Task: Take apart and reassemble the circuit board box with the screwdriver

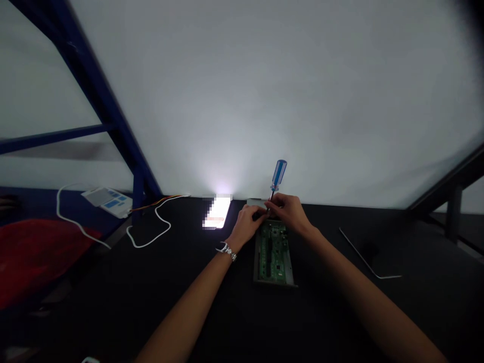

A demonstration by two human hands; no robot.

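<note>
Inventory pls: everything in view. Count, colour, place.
screwdriver: 1, blue-and-clear handle, in right hand
circuit board: 1, green, in tray
metal tray: 1, grey, on table
lit device: 1, white glare, left of board
cable: count unclear, white, left
thin wires: several, orange/yellow, left
leaflet: 1, white/blue, left
red item: 1, far left, identity unclear
bent rod: 1, silver, right
frames: 2, blue left, dark right
wall: 1, whitish, behind
table: 1, black, underneath
wristwatch: 1, silver, left wrist
hands: 2, bare, at tray's far end

Pale wall (321, 101), glowing low down — black tabletop (310, 322) before it — blue frame (103, 98) at left.
</note>
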